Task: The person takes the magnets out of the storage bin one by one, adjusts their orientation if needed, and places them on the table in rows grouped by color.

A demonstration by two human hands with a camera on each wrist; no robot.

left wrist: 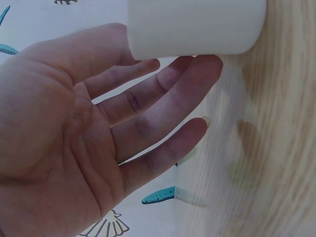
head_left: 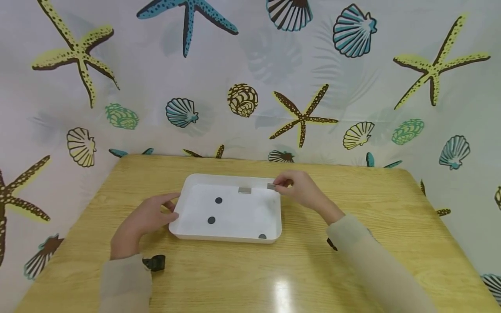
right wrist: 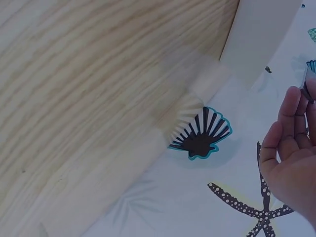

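Note:
A shallow white tray (head_left: 242,213) lies on the wooden table. My left hand (head_left: 150,215) rests against its left side, thumb and fingers spread along the wall; in the left wrist view the fingers look fairly straight beside the tray's corner (left wrist: 197,29). Over the far right corner, my right hand (head_left: 300,188) pinches a small grey rectangular piece (head_left: 270,186) between thumb and fingertips. A similar grey rectangular piece (head_left: 244,190) sits by the tray's far wall. Dark round discs lie inside: one upper left (head_left: 218,200), one below it (head_left: 211,220), and one partly hidden behind the near wall (head_left: 262,236).
The light wooden table (head_left: 219,278) extends around the tray on every side. Behind it hangs a white cloth (head_left: 219,74) printed with shells and starfish. Black straps show at both wrists, such as the left strap (head_left: 156,263).

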